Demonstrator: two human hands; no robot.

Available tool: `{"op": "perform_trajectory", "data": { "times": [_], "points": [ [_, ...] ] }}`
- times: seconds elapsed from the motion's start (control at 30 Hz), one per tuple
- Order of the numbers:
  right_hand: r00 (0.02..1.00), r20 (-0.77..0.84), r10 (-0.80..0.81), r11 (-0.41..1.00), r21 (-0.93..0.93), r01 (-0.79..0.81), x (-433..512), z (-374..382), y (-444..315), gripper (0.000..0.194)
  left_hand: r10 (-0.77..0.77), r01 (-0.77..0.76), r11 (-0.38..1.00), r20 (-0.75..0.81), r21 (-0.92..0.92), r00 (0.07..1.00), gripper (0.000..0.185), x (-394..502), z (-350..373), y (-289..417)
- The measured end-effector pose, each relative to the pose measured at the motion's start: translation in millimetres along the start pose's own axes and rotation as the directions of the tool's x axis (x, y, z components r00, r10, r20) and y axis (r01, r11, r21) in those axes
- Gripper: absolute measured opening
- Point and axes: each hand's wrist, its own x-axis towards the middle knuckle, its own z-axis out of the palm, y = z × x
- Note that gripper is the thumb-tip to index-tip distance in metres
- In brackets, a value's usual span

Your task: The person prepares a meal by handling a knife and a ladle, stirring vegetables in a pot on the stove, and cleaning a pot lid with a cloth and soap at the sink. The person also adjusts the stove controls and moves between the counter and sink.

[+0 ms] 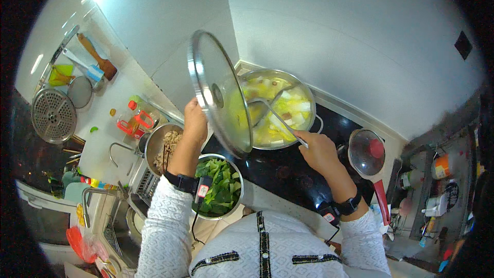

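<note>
My left hand (196,121) grips the rim of a large round glass lid (231,123) with a steel edge. The lid is tilted nearly upright over the left side of a wide steel pot (320,123), hiding part of it. In the pot, pale and yellow-green leafy pieces and white chunks (299,106) sit in yellowish broth. A curved metal strip (276,98), perhaps a divider, crosses the contents. My right hand (318,152) is closed around the metal handle of a ladle or spoon (279,117); its head reaches into the pot and cannot be made out.
The pot stands on a black glass cooktop (270,173). A lidded pan (364,152) with a red handle (381,202) sits right. Left are a bowl of chopped greens (218,189), a steel bowl of brownish pieces (170,143), oil bottles (133,119) and a sink (123,224).
</note>
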Motion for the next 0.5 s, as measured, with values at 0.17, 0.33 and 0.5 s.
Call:
{"op": "perform_trajectory", "data": {
  "times": [0.17, 0.33, 0.5],
  "points": [
    [0.999, -0.012, 0.046, 0.997, -0.066, -0.046, 17.8, 16.9, -1.7, 0.040, 0.345, -0.179, 0.480, 0.003, 0.859, 0.939, 0.020, -38.3, -40.5, -9.2],
    [0.994, -0.106, 0.024, 1.000, -0.014, -0.026, 25.5, 23.9, -1.3, 0.042, -0.195, 0.041, 0.891, -0.299, -0.453, 0.934, 0.021, -96.4, -71.2, 1.4],
    [0.986, -0.166, 0.011, 0.999, -0.048, -0.019, 26.9, 25.0, -9.7, 0.043, -0.176, -0.041, 0.832, -0.332, -0.554, 0.927, 0.020, -147.2, -115.3, 4.2]
  ]
}}
